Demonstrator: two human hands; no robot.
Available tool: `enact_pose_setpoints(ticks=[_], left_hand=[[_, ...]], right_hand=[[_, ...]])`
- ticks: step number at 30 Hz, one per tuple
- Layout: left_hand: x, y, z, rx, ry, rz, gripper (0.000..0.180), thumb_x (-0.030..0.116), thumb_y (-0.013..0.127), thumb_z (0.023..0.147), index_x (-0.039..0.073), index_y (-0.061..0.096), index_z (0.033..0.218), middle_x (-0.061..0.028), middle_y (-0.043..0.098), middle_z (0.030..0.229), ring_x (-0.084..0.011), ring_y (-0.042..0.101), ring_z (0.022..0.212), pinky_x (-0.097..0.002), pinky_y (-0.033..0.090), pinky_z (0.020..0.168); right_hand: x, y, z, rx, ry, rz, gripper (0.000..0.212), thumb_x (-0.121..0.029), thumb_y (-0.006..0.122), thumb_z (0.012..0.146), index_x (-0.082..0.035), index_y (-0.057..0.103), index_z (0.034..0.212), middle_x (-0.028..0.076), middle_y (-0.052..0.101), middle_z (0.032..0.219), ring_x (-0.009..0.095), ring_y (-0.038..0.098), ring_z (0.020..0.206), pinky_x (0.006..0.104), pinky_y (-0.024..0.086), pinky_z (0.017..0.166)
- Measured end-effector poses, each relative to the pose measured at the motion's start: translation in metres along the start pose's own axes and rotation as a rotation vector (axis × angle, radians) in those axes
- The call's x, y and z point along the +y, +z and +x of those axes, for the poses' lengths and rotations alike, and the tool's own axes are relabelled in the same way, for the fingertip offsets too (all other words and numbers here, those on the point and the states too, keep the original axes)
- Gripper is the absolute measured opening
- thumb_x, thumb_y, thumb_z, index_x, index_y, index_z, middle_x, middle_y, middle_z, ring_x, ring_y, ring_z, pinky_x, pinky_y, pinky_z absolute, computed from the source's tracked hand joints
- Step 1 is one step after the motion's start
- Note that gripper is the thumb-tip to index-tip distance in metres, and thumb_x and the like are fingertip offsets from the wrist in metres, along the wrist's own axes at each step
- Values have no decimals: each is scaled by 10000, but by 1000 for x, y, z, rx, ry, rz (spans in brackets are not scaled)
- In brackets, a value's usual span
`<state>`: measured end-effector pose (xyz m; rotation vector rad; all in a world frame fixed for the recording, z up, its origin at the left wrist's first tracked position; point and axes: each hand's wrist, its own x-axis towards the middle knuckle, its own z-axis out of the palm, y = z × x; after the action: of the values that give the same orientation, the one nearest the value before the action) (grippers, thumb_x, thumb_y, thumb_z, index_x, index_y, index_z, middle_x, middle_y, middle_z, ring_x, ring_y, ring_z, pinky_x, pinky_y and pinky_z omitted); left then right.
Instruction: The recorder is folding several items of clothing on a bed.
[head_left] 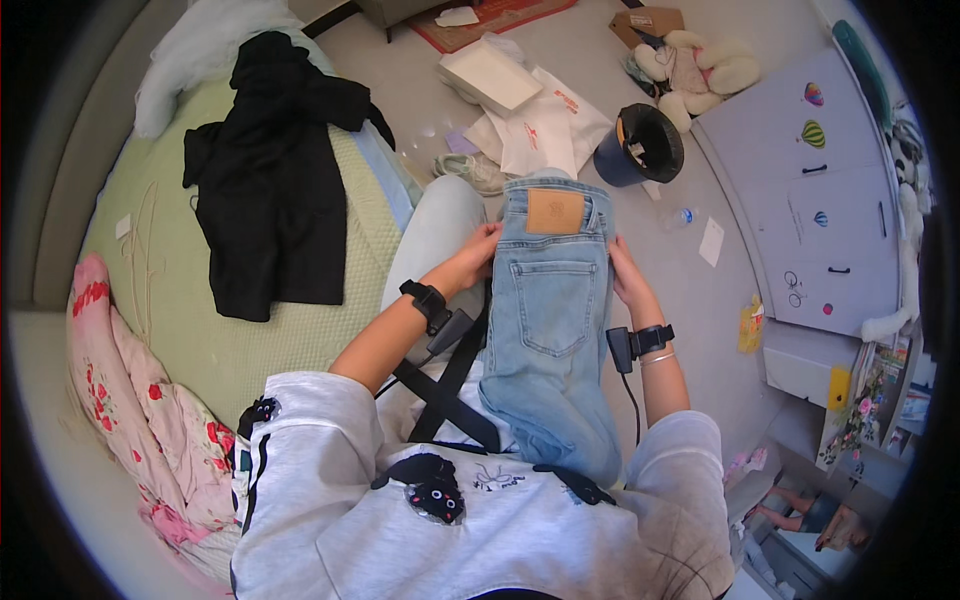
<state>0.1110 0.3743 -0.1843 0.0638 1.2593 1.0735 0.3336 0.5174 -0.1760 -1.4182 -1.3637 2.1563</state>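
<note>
A pair of light blue jeans point(553, 310) lies over my lap, folded lengthwise, with a brown waistband patch and one back pocket facing up. The waistband points away from me and the lower part bunches against my shirt. My left hand point(478, 256) grips the left edge just below the waistband, its fingertips partly hidden by the denim. On the opposite edge my right hand point(627, 272) holds the jeans at about the same height, with its fingers partly behind the cloth. Both wrists wear black straps with small devices.
Left of me, a black garment point(285, 180) lies on a green bed point(375, 260) beside a pink floral blanket point(160, 400). Ahead on the floor are a white box point(490, 78), white bags point(540, 130), a shoe point(470, 172), a trash bin point(620, 160) and a plush toy point(700, 75). A white cabinet point(800, 200) stands right.
</note>
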Motion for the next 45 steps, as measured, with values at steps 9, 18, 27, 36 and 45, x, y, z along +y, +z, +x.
enact_pose_setpoints(ticks=[9,18,27,36,45], left_hand=[[5,-16,15,-279,65,-118,350,294,573,831,56,487,1073,-55,556,1017,-137,568,903,-292,491,742],[42,-7,-27,-89,458,-234,395,76,571,799,85,399,1154,-54,586,832,-142,576,711,-270,474,587],[113,-126,-207,575,1021,-521,198,40,571,806,31,454,965,-71,558,923,-152,552,836,-296,462,756],[41,-389,-342,1133,1435,-586,351,55,570,823,-1,427,1139,-104,521,1108,-229,535,958,-357,443,845],[-101,-435,-276,1225,637,-187,368,80,467,812,47,491,1177,-60,513,754,-132,489,633,-226,419,599]], right_hand=[[-4,29,-36,134,-85,-84,538,-387,533,847,-69,336,1234,126,474,1153,193,453,1049,301,355,894],[-58,72,-61,70,-136,109,301,-142,628,754,-6,543,1009,74,587,955,130,559,822,273,454,718],[-169,184,-34,-386,-864,80,270,-117,583,807,-30,532,1058,17,562,1006,97,495,901,241,368,825],[-242,110,-34,-952,-944,658,512,-376,398,902,-57,325,1296,81,396,1293,244,374,1167,425,296,981],[71,-158,58,-320,-787,-53,349,-280,403,866,-109,443,1168,71,396,1282,243,346,1199,380,178,1047]])
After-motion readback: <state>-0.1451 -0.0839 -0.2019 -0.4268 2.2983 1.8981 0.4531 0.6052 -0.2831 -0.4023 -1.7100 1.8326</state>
